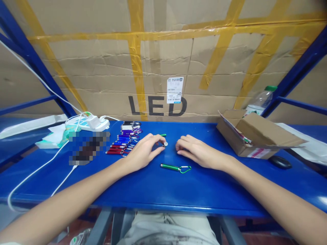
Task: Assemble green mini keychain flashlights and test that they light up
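My left hand [145,151] is pinched, with a small round silver piece [166,144] at its thumb and fingertips. Just beyond those fingers shows part of a green tube [162,135], the rest of it hidden by the hand. Across a short gap my right hand [191,148] is closed, fingers curled inward; whatever they hold, if anything, is hidden. Nearer to me a green keychain flashlight [170,167] with a green carabiner [185,169] lies on the blue table [163,190]. Left of my left hand, several such flashlights [122,139] lie in a column, in red, blue, purple, silver and black.
At the right stand an open cardboard box [258,136], a black computer mouse [280,162] and a green-capped bottle [263,98]. At the left are a white power strip [94,124], a tissue pack [52,139], cables and a blurred-out dark object [89,148]. A large carton [102,78] rises behind.
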`<state>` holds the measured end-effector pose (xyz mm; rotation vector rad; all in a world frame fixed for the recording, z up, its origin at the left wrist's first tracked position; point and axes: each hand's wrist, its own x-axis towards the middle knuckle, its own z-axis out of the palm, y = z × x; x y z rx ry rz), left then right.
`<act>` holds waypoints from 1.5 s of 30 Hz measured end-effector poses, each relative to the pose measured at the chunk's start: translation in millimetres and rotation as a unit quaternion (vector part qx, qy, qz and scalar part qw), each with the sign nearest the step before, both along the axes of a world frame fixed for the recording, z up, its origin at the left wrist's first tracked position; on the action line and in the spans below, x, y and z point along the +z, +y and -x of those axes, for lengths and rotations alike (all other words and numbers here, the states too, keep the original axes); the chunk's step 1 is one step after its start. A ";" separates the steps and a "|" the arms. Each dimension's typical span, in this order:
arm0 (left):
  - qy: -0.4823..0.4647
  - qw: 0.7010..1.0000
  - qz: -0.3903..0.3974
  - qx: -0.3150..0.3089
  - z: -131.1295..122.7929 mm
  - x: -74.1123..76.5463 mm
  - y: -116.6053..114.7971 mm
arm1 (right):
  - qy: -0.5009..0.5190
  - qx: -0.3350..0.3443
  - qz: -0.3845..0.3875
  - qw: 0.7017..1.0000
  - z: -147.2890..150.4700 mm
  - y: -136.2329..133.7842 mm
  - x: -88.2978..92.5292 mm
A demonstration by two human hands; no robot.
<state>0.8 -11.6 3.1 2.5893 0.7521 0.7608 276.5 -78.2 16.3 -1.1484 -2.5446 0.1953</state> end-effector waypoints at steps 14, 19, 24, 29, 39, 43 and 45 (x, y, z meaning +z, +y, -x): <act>-0.021 0.998 -0.046 -0.033 -0.1 0.9 -4.0 | 0.044 -0.026 -0.016 0.999 -2.4 -0.6 0.5; -0.017 0.999 -0.045 -0.023 -0.1 1.6 -6.3 | 0.036 -0.013 -0.033 0.999 -1.9 0.3 1.4; -0.018 0.998 -0.052 -0.038 -0.5 2.8 -8.1 | 0.038 -0.012 -0.048 0.998 -2.5 2.1 0.5; -0.023 0.997 -0.060 -0.043 -0.6 4.8 -7.8 | 0.046 -0.008 -0.046 0.998 -2.4 1.6 0.0; -0.017 0.997 -0.054 -0.052 -0.7 4.6 -6.8 | 0.045 -0.006 -0.046 0.998 -1.4 1.8 -0.5; -0.017 0.997 -0.055 -0.049 -0.7 3.8 -6.7 | 0.049 -0.005 -0.049 0.998 -2.1 2.0 -0.9; -0.016 0.997 -0.052 -0.047 -0.7 3.5 -6.1 | 0.051 -0.002 -0.051 0.997 -2.0 2.1 -1.3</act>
